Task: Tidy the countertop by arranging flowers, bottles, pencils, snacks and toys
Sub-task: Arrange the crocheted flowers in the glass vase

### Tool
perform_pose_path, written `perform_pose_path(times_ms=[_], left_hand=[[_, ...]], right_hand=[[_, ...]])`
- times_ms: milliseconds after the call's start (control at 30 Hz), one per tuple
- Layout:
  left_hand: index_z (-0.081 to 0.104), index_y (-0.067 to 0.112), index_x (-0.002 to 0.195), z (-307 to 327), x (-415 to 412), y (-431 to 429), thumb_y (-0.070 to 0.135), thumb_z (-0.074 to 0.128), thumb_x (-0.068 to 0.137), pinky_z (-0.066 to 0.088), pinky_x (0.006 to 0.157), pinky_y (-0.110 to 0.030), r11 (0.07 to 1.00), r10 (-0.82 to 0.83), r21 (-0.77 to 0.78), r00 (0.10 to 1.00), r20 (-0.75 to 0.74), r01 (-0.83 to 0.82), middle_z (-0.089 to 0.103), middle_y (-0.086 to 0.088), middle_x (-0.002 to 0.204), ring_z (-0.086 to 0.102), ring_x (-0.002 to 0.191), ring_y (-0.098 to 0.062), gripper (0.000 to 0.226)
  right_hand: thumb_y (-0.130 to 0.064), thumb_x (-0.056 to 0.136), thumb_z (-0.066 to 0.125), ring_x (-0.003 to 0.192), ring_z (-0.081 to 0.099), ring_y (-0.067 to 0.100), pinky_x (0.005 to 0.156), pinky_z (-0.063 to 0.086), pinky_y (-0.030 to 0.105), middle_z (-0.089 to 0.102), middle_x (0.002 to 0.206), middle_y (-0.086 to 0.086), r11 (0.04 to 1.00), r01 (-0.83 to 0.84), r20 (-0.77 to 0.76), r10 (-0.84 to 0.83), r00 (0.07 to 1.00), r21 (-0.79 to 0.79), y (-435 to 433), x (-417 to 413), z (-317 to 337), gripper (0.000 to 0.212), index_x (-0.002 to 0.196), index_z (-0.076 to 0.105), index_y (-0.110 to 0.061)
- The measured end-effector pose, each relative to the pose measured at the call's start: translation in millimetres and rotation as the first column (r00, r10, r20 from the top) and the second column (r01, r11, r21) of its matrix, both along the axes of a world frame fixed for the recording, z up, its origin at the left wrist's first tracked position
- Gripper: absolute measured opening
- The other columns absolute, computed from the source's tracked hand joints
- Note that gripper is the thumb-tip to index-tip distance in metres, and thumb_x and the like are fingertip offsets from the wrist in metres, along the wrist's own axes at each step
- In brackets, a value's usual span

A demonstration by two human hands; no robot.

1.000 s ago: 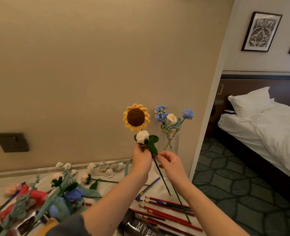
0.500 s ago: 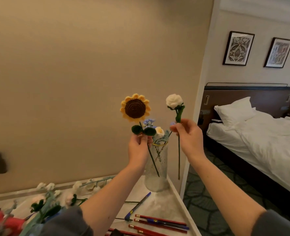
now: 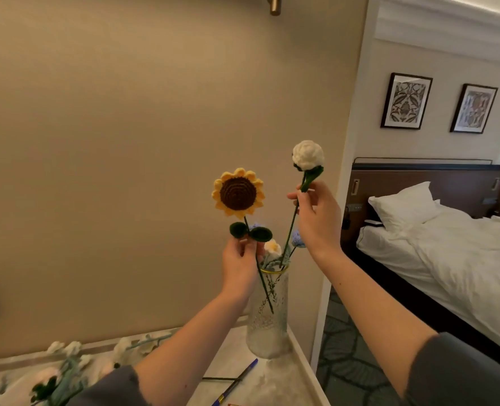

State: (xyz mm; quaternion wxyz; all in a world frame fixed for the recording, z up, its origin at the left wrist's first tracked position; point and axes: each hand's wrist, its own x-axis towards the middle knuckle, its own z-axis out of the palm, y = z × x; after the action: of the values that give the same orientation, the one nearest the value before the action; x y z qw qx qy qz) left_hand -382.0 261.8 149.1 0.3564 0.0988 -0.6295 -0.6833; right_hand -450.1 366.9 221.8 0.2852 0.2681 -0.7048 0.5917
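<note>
Hands flank the clear textured glass vase (image 3: 268, 323): left hand (image 3: 238, 266) pinches a yellow crocheted sunflower (image 3: 238, 193), right hand (image 3: 319, 218) pinches a white crocheted rose (image 3: 308, 155) above its rim.

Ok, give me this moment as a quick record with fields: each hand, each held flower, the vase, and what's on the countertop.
left hand: pinches the sunflower stem under its two leaves
sunflower: head up, stem crossing in front of the vase
right hand: pinches the white flower stem below the bloom
white flower: tilted, stem end at the vase mouth
vase: clear glass, gold rim, upright, holding blue and cream flowers
countertop: blue pen near the vase, loose flowers at left
</note>
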Motion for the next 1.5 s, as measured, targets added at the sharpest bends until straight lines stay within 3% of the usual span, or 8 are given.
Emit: perform_pose_path(times_ms=[500,767,967,1100,1200,1300,1433,1500], left_hand=[[0.059,0.025,0.088,-28.3,4.0,-4.3,0.015,0.047,0.099,0.05,0.091,-0.056,1.0,0.013,0.017,0.997,0.073,-0.014,0.065,-0.003,0.078,0.061,0.078,-0.022,0.019],[0.06,0.022,0.087,-40.8,7.3,-6.2,0.014,0.048,0.099,0.049,0.089,-0.059,1.0,-0.017,0.025,0.991,0.134,0.014,0.064,-0.003,0.076,0.059,0.076,-0.022,0.018],[0.062,0.015,0.095,-46.2,11.6,-4.4,0.015,0.051,0.097,0.051,0.09,-0.055,0.998,-0.067,0.013,0.983,0.172,0.066,0.067,-0.006,0.082,0.061,0.077,-0.02,0.011],[0.064,0.021,0.093,-44.7,14.5,0.5,0.013,0.052,0.097,0.053,0.09,-0.051,0.996,-0.093,0.007,0.983,0.155,0.093,0.069,-0.008,0.088,0.064,0.084,-0.022,0.015],[0.064,0.019,0.093,-44.9,15.6,2.7,0.011,0.051,0.097,0.053,0.086,-0.052,0.991,-0.121,-0.035,0.985,0.125,0.126,0.067,-0.007,0.083,0.062,0.079,-0.021,0.015],[0.066,0.017,0.094,-47.4,16.5,2.0,0.01,0.051,0.097,0.053,0.081,-0.048,0.986,-0.142,-0.076,0.984,0.106,0.151,0.066,-0.001,0.077,0.061,0.074,-0.015,0.017],[0.068,0.016,0.088,-51.7,18.0,-3.8,0.01,0.055,0.096,0.053,0.081,-0.043,0.982,-0.166,-0.075,0.981,0.103,0.174,0.068,0.002,0.075,0.062,0.075,-0.013,0.017],[0.07,0.017,0.084,-49.6,18.5,-5.4,0.01,0.057,0.094,0.053,0.082,-0.043,0.979,-0.191,-0.054,0.977,0.099,0.197,0.068,-0.002,0.077,0.062,0.078,-0.018,0.018]], right_hand=[[-0.021,0.095,0.053,0.06,0.054,0.017,0.051,0.034,0.027,0.056,0.065,0.001,0.937,-0.016,0.412,-0.138,0.901,0.348,2.4,-24.4,-108.4,0.023,0.071,0.052,-0.023],[-0.02,0.092,0.052,0.074,0.061,0.02,0.065,0.05,0.039,0.062,0.085,0.007,0.991,-0.053,0.665,-0.044,0.746,0.125,2.6,-6.2,-134.0,0.001,0.092,0.053,-0.021],[-0.005,0.09,0.049,0.067,0.045,0.004,0.06,0.038,0.02,0.048,0.078,-0.004,0.962,0.156,0.329,-0.076,0.941,-0.225,7.0,35.9,-86.3,0.011,0.088,0.049,-0.015],[-0.019,0.092,0.057,0.075,0.056,0.006,0.064,0.047,0.019,0.059,0.088,-0.011,0.999,-0.02,0.165,0.026,0.986,-0.033,3.4,51.8,-61.9,0.011,0.1,0.057,-0.027],[-0.036,0.086,0.065,0.075,0.059,0.008,0.066,0.051,0.025,0.062,0.094,-0.015,0.984,-0.135,0.243,0.103,0.964,0.119,-0.7,49.9,-54.6,0.024,0.108,0.058,-0.03],[-0.048,0.072,0.072,0.076,0.065,0.006,0.074,0.057,0.039,0.069,0.084,-0.01,0.949,-0.223,0.367,0.131,0.921,0.222,-3.1,42.3,-55.9,0.029,0.092,0.065,-0.028],[-0.03,0.079,0.074,0.078,0.069,0.012,0.079,0.057,0.047,0.073,0.081,-0.004,0.929,-0.254,0.372,0.144,0.917,0.268,0.1,35.2,-60.2,0.004,0.082,0.072,-0.027],[-0.032,0.08,0.074,0.08,0.07,0.013,0.08,0.057,0.047,0.073,0.082,-0.003,0.918,-0.261,0.37,0.141,0.918,0.298,1.3,34.2,-56.4,0.007,0.083,0.072,-0.027]])
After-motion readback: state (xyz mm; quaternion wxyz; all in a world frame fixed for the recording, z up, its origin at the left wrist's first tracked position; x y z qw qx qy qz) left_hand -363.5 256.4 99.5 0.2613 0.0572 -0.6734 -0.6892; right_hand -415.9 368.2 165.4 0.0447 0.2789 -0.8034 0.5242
